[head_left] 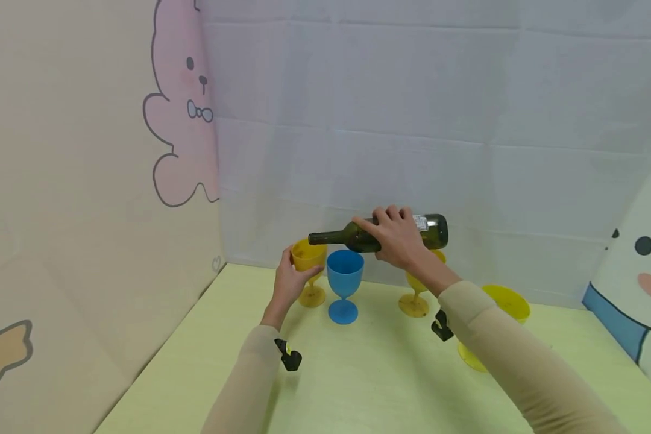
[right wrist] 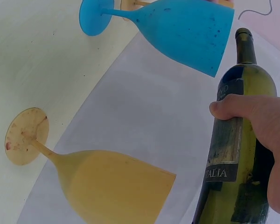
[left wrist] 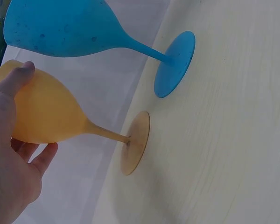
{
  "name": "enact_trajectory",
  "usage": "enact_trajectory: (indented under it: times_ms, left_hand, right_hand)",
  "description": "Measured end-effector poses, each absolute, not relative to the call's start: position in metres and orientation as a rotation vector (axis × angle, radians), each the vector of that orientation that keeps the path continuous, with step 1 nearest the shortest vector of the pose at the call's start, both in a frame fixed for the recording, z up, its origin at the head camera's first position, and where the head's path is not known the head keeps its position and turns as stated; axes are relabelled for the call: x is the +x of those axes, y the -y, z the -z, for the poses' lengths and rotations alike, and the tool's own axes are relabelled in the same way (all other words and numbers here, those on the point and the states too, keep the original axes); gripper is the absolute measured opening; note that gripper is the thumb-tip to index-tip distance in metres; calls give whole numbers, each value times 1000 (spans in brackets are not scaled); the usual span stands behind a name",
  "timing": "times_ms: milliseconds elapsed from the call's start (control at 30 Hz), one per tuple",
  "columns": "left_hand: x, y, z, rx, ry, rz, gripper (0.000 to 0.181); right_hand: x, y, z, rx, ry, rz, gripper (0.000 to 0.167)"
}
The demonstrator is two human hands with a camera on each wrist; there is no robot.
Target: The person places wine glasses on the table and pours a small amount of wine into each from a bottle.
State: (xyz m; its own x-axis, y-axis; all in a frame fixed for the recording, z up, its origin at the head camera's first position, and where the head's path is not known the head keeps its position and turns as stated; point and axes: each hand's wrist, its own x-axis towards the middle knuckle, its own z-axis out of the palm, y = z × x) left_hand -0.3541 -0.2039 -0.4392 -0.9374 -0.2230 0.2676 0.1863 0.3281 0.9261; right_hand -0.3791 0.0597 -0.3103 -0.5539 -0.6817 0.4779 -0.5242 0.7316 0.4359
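My right hand (head_left: 400, 240) grips a dark green wine bottle (head_left: 362, 237) round its body. The bottle lies nearly level, and its mouth is over the rim of an orange-yellow goblet (head_left: 310, 260) at the left. Round that goblet's bowl curl the fingers and thumb of my left hand (head_left: 291, 282); its foot is on the table. Just right of it stands a blue goblet (head_left: 345, 274), below the bottle's neck and shoulder. In the right wrist view, the bottle's label (right wrist: 224, 149) shows beside my thumb. No liquid is visible at the mouth.
Behind my right forearm stands another orange-yellow goblet (head_left: 414, 304), partly hidden. Farther right, a bright yellow goblet (head_left: 507, 301) is partly covered by the sleeve. The pale table (head_left: 347, 380) meets a white cloth wall (head_left: 412, 90) at the back and a printed one at the left.
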Motion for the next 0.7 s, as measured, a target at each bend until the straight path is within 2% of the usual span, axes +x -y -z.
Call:
enact_trajectory:
  times_ms: [700]
  left_hand:
    - [-353, 201, 439, 72, 2260, 1629, 83]
  right_hand:
    - [-382, -57, 308, 928, 2284, 389, 86]
